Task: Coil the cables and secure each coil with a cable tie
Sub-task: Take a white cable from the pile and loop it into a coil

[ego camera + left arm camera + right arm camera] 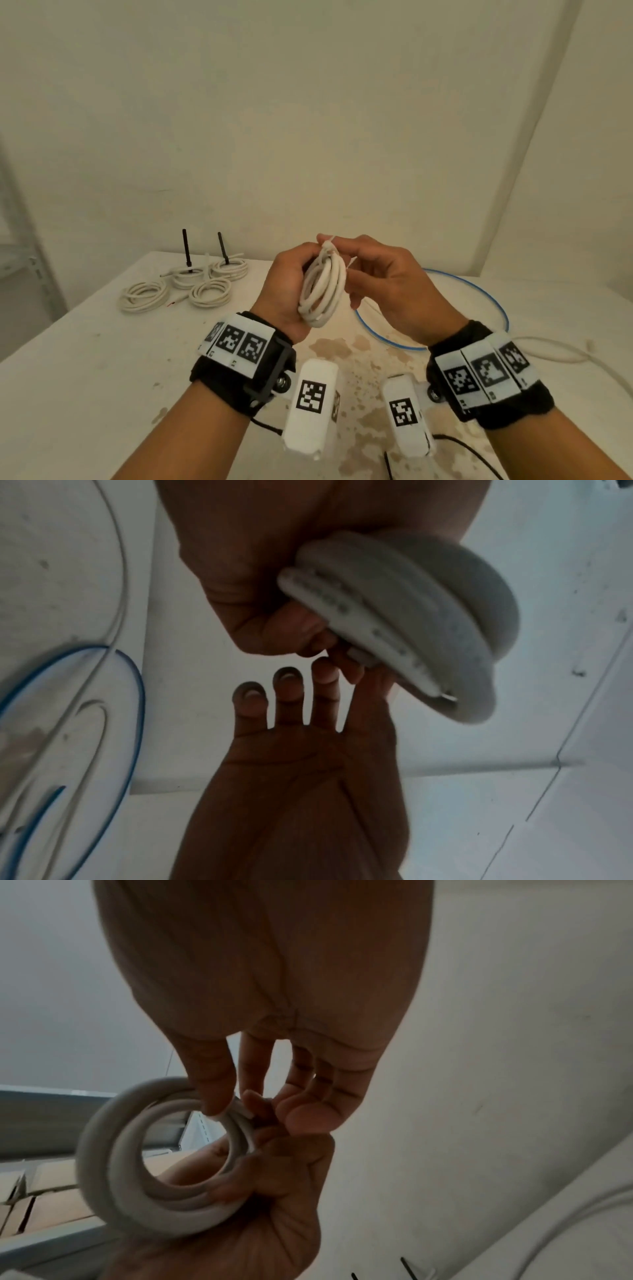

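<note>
Light: soft, even, warm-tinted from overhead; the tabletop (85, 377) shows hardly any shadow.
Head view: fairly sharp, walls bowing toward the edges.
Left wrist view: dim, bluish; the left hand (260, 582) is backlit, dark.
Right wrist view: grey, murky; the coil (113, 1172) beside the right hand (274, 988) is blurred.
</note>
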